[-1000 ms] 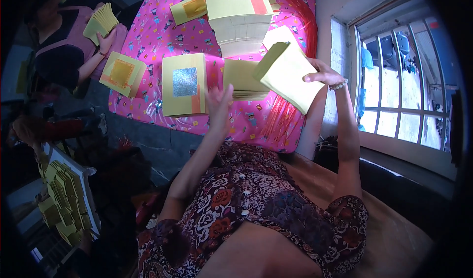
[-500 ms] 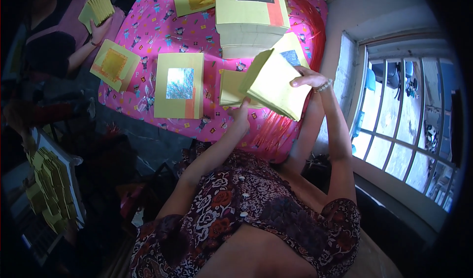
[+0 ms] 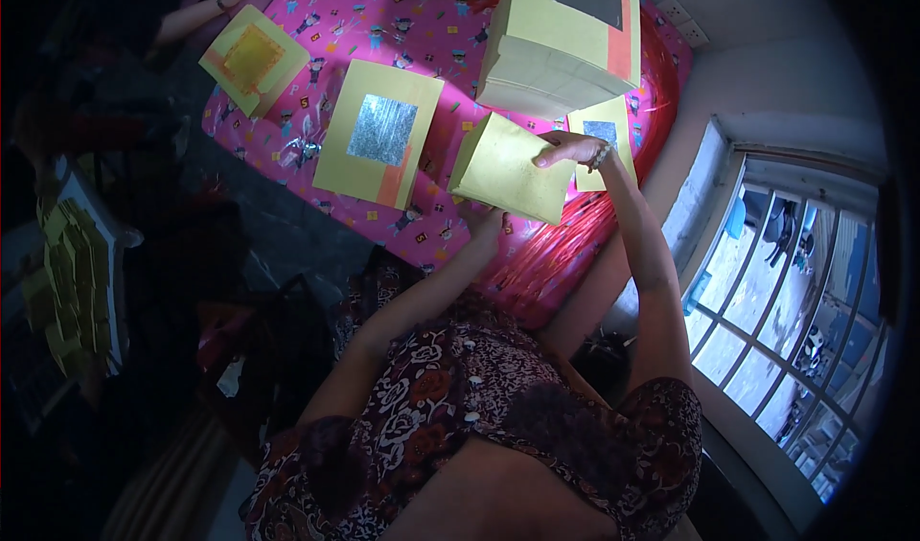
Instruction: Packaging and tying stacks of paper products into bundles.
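Note:
Both my hands are on a thick stack of plain yellow joss paper (image 3: 516,169) at the near edge of the table. My right hand (image 3: 573,148) grips its upper right side, thumb on top and fingers beneath. My left hand (image 3: 487,230) is closed at the near lower edge, its fingers partly hidden under the stack. Left of it lies a pile of yellow joss paper with a silver square and an orange strip (image 3: 381,131). Beyond stands a tall block of joss paper (image 3: 551,57). A silver-squared sheet (image 3: 601,131) lies partly behind my right hand.
A pink patterned cloth (image 3: 335,28) covers the table. Red plastic strands (image 3: 551,249) run along its right side. Gold-squared joss paper (image 3: 253,58) lies at the left. Another person's arm (image 3: 196,19) shows at upper left. A barred window (image 3: 776,321) is at right.
My view has shifted, moving the table's things in the picture. The stack is now more level and compact; the separate lower papers beside my left hand no longer show.

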A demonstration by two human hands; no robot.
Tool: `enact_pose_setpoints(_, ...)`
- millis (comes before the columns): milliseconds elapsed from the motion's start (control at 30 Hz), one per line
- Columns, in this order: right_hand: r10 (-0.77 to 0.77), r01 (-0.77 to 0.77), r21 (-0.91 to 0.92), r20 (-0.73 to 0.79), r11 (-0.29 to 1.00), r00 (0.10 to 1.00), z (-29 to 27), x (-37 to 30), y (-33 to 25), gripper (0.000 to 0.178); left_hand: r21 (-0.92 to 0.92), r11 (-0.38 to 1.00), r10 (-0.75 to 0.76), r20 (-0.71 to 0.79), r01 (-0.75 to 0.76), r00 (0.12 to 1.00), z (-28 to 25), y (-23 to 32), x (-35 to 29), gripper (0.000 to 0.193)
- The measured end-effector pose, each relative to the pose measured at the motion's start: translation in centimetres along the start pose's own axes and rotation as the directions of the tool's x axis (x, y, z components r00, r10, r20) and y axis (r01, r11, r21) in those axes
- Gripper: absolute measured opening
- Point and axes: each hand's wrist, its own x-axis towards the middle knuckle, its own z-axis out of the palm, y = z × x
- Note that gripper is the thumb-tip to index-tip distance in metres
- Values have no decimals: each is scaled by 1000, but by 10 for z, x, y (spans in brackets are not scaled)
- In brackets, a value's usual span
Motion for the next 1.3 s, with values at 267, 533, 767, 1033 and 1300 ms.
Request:
enact_pose_setpoints(267,97,-97,25,-15,995,995,14,1,-19,101,-3,1000,16,40,-16,999,-16,-6,10,83)
enact_pose_setpoints(533,129,-130,-6,121,992,984,3,3,-26,100,55,995,64,311,-85,948,-33,-15,27,78)
enact_pose_setpoints(767,48,-55,67,112,996,993,-18,20,35,96,571,511,670,204,-642,714,-16,44,-59,95)
enact_pose_setpoints(1033,82,-87,-250,-31,964,996,-18,-15,4,90,550,770,155,333,-325,930,36,138,12,99)
enact_pose_setpoints(1300,112,11,260,-452,966,885,6,-56,56,108,514,856,-284,378,55,881,64,121,30,54)
